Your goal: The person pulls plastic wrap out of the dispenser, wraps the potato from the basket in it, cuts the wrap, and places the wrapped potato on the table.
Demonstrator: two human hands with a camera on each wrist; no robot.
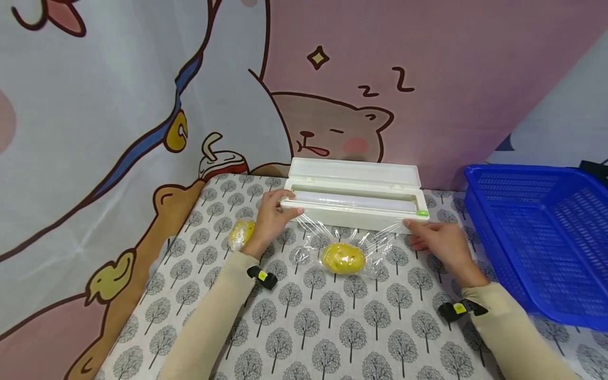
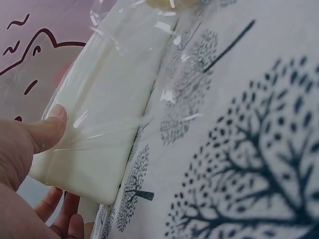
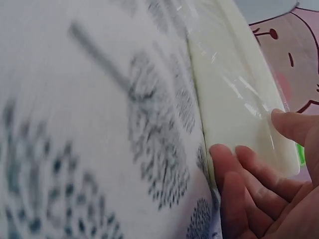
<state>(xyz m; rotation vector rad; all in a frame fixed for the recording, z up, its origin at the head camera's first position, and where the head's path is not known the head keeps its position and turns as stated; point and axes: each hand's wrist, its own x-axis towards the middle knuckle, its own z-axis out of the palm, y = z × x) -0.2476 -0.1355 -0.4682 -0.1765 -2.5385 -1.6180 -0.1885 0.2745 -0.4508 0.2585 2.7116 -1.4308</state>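
Note:
A white cling film dispenser box point(image 1: 351, 216) lies across the table, lid raised, with a film roll point(image 1: 353, 200) inside. Clear cling film point(image 1: 309, 237) stretches from its front edge over a yellow potato-like lump point(image 1: 343, 258). My left hand point(image 1: 274, 219) grips the box's left end, the thumb on the front face and fingers round the corner; the left wrist view shows film beside that thumb point(image 2: 55, 124). At the right end, my right hand point(image 1: 442, 243) rests its thumb on the upper front edge, its fingertips point(image 3: 222, 154) against the front face.
A second yellow lump point(image 1: 241, 235), seemingly wrapped in film, lies beside my left wrist, partly hidden. A blue plastic basket point(image 1: 503, 248) stands at the right. Behind the table hangs a cartoon-printed cloth point(image 1: 427, 53). A tree-patterned cloth point(image 1: 304, 338) covers the table.

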